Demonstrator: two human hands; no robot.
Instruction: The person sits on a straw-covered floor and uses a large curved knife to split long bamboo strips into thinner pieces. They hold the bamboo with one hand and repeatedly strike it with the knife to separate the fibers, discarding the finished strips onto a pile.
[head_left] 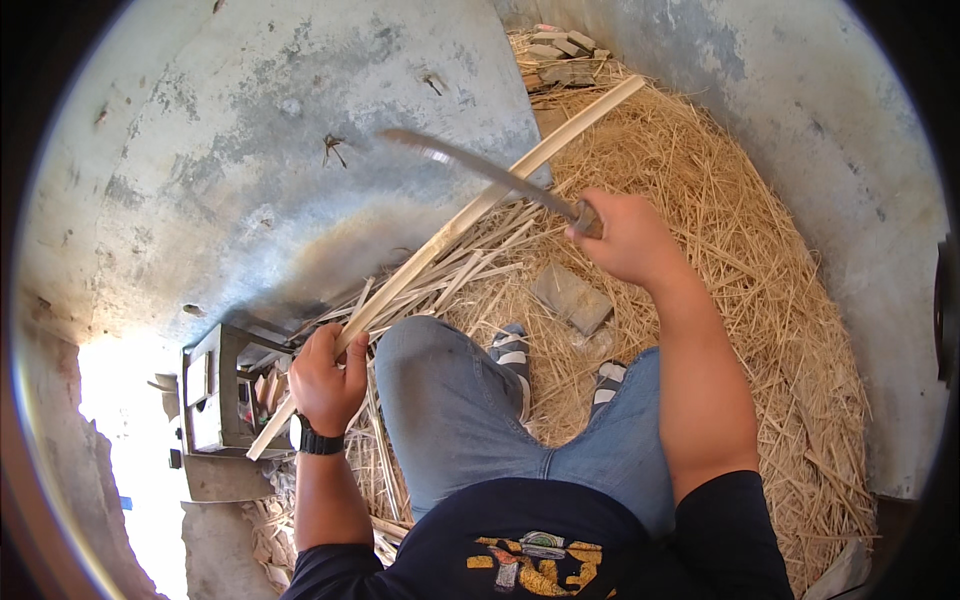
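Note:
My left hand is closed around the lower part of a long, pale split-bamboo strip. The strip slants up from beside my left knee to the far right. In my right hand is the handle of a long, slightly curved knife, its blade pointing to the upper left. From this view the blade crosses over the strip's upper half; whether they touch I cannot tell. A dark watch sits on my left wrist.
Straw-like shavings cover the floor. Loose bamboo strips lie beyond my left knee, and a grey block lies before my feet. A weathered box-like cabinet stands left. Stacked bricks are far back, between worn walls.

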